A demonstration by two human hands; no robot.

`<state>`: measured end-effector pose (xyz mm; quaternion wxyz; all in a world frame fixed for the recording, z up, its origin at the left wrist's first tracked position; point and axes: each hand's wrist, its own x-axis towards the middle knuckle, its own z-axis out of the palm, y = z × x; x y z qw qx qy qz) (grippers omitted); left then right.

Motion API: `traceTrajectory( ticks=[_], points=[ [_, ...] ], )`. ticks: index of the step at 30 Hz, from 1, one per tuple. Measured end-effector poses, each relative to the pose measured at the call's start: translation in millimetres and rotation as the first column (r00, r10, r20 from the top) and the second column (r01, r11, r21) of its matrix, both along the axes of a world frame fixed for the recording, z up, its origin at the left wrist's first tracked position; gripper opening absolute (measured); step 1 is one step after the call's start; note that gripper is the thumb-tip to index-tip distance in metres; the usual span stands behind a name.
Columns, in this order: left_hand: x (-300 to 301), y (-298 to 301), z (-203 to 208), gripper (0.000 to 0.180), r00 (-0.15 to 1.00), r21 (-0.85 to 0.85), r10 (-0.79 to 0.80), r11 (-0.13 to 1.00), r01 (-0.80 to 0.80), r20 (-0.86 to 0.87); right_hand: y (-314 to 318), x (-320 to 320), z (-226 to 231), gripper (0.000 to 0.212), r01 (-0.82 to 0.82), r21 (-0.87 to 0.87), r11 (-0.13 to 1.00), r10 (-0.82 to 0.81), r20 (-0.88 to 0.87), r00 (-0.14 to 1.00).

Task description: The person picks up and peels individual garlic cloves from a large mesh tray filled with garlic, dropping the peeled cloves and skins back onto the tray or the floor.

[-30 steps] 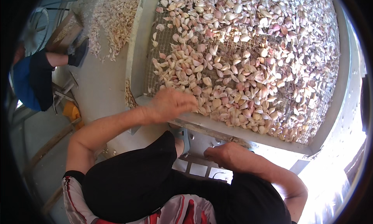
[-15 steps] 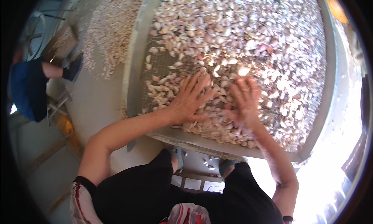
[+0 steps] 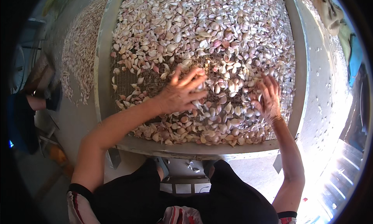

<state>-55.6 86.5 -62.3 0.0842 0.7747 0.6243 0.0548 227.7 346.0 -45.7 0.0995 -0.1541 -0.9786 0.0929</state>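
Loose garlic cloves [image 3: 202,18] cover a wide wire-mesh tray [image 3: 297,49] with a raised rim in front of me. My left hand [image 3: 180,92] is over the cloves left of the middle, open, its fingers spread and slightly bent; cloves show at its fingertips and beside its thumb. Toward the tray's right side, my right hand [image 3: 269,99] rests among cloves, open, with its fingers curved and the thumb apart. Between and beyond the hands, bare wire mesh [image 3: 151,81] shows through thin patches. A thicker band of cloves lies along the near rim.
A long heap of cloves [image 3: 79,49] lies on the floor to the left. Another person [image 3: 23,115] in dark clothing sits at the far left, by a brown box [image 3: 42,74]. Scattered bits dot the bright floor at right. A blue cloth-like thing [image 3: 355,59] is at the right edge.
My hands have moved apart, the right one toward the tray's right side. The left hand has lifted somewhat, its fingers more bent. The view has shifted, so the tray appears further left.
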Motion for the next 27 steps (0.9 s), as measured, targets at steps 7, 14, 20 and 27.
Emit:
traceTrajectory(
  ticks=[7, 14, 20, 27],
  points=[
    [-44, -96, 93, 0.071, 0.993, -0.528, 0.067, 0.842, -0.11, -0.101, -66, -54, 6, 0.077, -0.054, -0.107, 0.993, 0.066, 0.11, 0.992],
    [-30, 16, 100, 0.059, 0.993, -0.237, -0.041, 0.969, 0.066, 0.11, -96, -12, 22, 0.048, -0.461, -0.322, 0.827, 0.475, -0.038, 0.879],
    [36, 177, 32, 0.041, 0.94, -0.009, 0.225, 0.973, -0.23, 0.256, 83, -9, 8, 0.039, 0.191, 0.062, 0.98, -0.172, -0.234, 0.957],
    [83, 174, 9, 0.032, 0.914, 0.003, 0.198, 0.977, -0.213, 0.354, 65, -31, -13, 0.061, 0.273, 0.121, 0.954, -0.264, -0.084, 0.961]
  ],
)
